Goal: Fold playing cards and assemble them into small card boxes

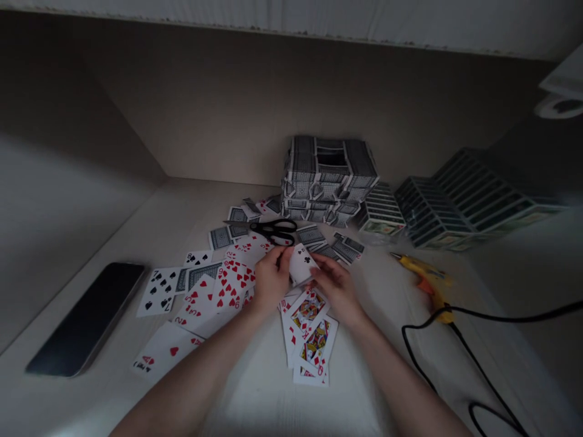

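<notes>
Between my two hands is a playing card [302, 264] with black club pips, its face turned up toward me and its edges bent. My left hand [272, 276] pinches its left side, and my right hand [336, 285] grips its right side with thumb and fingers. Just below lie diamond face cards [316, 340], overlapping in a small pile. Heart cards [234, 285] are spread to the left, partly behind my left forearm. Black-handled scissors [273, 230] rest on cards beyond my hands.
A box built of folded cards [328, 176] stands by the back wall, with stacked card packs [473, 200] to its right. A yellow glue gun [428, 282] with a black cord lies at right. A phone [88, 318] lies at left. An overhead panel [291, 18] hangs above.
</notes>
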Demonstrator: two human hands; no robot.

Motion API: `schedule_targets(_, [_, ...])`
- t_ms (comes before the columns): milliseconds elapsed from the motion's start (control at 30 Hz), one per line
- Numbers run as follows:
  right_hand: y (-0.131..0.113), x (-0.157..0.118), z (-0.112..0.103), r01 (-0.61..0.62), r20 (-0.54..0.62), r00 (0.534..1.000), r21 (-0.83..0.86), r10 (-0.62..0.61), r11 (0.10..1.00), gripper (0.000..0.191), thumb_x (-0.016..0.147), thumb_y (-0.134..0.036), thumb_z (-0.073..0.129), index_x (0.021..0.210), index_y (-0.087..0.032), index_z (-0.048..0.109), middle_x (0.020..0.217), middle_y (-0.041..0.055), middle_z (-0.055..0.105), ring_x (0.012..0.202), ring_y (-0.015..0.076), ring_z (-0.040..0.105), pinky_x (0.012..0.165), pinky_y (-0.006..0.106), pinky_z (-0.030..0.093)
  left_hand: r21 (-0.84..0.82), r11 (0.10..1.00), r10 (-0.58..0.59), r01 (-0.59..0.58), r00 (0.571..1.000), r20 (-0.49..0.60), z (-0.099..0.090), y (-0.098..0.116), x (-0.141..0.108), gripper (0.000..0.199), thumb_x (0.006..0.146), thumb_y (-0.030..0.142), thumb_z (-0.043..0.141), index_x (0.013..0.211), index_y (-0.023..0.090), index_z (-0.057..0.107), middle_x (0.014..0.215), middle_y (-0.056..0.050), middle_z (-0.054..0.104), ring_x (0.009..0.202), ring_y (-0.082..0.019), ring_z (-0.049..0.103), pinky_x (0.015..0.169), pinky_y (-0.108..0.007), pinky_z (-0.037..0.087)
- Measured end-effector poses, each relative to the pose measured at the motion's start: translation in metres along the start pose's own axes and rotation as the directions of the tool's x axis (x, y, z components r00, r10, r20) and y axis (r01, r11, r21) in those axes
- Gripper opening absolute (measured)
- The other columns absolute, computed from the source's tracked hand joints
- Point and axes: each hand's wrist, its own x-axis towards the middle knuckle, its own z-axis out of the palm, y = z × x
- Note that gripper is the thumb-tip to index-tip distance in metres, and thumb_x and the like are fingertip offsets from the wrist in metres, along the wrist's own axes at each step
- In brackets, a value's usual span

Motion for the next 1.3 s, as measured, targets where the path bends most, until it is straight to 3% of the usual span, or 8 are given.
schedule_targets(200, [-0.003, 0.001, 0.000, -0.025, 0.005, 1.000, 0.157, 0.024, 0.987, 0.025, 0.071, -0.038, 0.065, 0.087, -0.019, 0.063, 0.075, -0.0001, 0.063, 0.055, 0.0101, 0.056, 0.052, 0.024, 0.048, -0.036, 0.999, 0.010, -0.009, 0.999, 0.035, 0.000, 0.002, -0.001, 0.025, 0.084, 0.034, 0.045, 0.085, 0.017, 0.063, 0.074, -0.002, 0.066, 0.063, -0.012, 0.056, 0.058, -0.021, 0.041])
schedule_targets(367, [-0.009, 0.001, 0.000, -0.161, 0.126, 0.982, 0.203, 0.137, 0.966, 0.033, 0.075, -0.047, 0.059, 0.083, -0.016, 0.063, 0.078, 0.0041, 0.066, 0.067, 0.0169, 0.063, 0.058, 0.029, 0.051, -0.043, 0.998, 0.056, -0.053, 0.996, 0.069, -0.001, 0.005, -0.005, 0.024, 0.085, 0.032, 0.045, 0.086, 0.017, 0.063, 0.079, -0.002, 0.066, 0.068, -0.012, 0.057, 0.063, -0.022, 0.043])
schedule_targets(567, [-0.015, 0.002, -0.002, -0.412, 0.347, 0.881, 0.231, 0.321, 0.881, 0.045, 0.080, -0.051, 0.051, 0.101, -0.013, 0.059, 0.083, 0.0088, 0.068, 0.074, 0.0202, 0.066, 0.068, 0.036, 0.053, -0.067, 0.996, 0.055, -0.051, 0.996, 0.067, -0.003, 0.006, -0.005, 0.024, 0.085, 0.034, 0.045, 0.086, 0.018, 0.063, 0.078, -0.001, 0.066, 0.069, -0.012, 0.057, 0.066, -0.022, 0.044])
schedule_targets(733, [-0.017, 0.000, -0.001, -0.474, 0.452, 0.825, 0.226, 0.339, 0.851, 0.044, 0.083, -0.052, 0.046, 0.101, -0.014, 0.057, 0.085, 0.0092, 0.067, 0.082, 0.0213, 0.065, 0.073, 0.039, 0.052, -0.103, 0.993, 0.072, -0.064, 0.994, 0.080, -0.002, 0.005, -0.003, 0.022, 0.083, 0.034, 0.048, 0.086, 0.018, 0.063, 0.082, -0.003, 0.066, 0.074, -0.013, 0.057, 0.068, -0.023, 0.044])
schedule_targets(867, [-0.012, -0.002, -0.001, -0.325, 0.409, 0.891, 0.271, 0.197, 0.906, 0.037, 0.075, -0.048, 0.060, 0.099, -0.020, 0.057, 0.099, 0.0058, 0.064, 0.092, 0.0198, 0.061, 0.076, 0.038, 0.052, -0.135, 0.989, 0.077, -0.061, 0.990, 0.116, -0.001, 0.005, -0.001, 0.022, 0.083, 0.035, 0.049, 0.085, 0.018, 0.063, 0.082, -0.003, 0.064, 0.074, -0.013, 0.057, 0.068, -0.024, 0.044])
schedule_targets(967, [-0.011, -0.004, -0.001, -0.232, 0.379, 0.920, 0.307, 0.106, 0.923, 0.044, 0.060, -0.039, 0.075, 0.096, -0.022, 0.057, 0.102, 0.0031, 0.062, 0.088, 0.0179, 0.060, 0.075, 0.035, 0.053, -0.170, 0.985, 0.044, -0.020, 0.989, 0.139, 0.000, 0.003, 0.001, 0.024, 0.082, 0.037, 0.049, 0.085, 0.017, 0.062, 0.081, -0.003, 0.064, 0.074, -0.013, 0.057, 0.066, -0.023, 0.045])
schedule_targets(1100, [-0.014, -0.003, 0.001, -0.229, 0.352, 0.928, 0.285, 0.120, 0.931, 0.057, 0.046, -0.029, 0.082, 0.097, -0.023, 0.056, 0.095, 0.0015, 0.062, 0.073, 0.0158, 0.062, 0.066, 0.032, 0.054, -0.219, 0.975, 0.001, 0.029, 0.991, 0.135, 0.001, 0.001, 0.002, 0.024, 0.081, 0.038, 0.051, 0.085, 0.016, 0.062, 0.079, -0.003, 0.063, 0.071, -0.012, 0.057, 0.063, -0.022, 0.045])
schedule_targets(1300, [-0.015, -0.003, 0.002, -0.230, 0.261, 0.950, 0.218, 0.170, 0.949, 0.063, 0.046, -0.027, 0.080, 0.103, -0.024, 0.054, 0.083, -0.0009, 0.064, 0.060, 0.0138, 0.060, 0.056, 0.029, 0.053, -0.306, 0.951, 0.006, 0.051, 0.984, 0.181, 0.002, 0.002, 0.000, 0.025, 0.080, 0.038, 0.053, 0.093, 0.018, 0.060, 0.085, -0.003, 0.063, 0.071, -0.012, 0.058, 0.064, -0.022, 0.047])
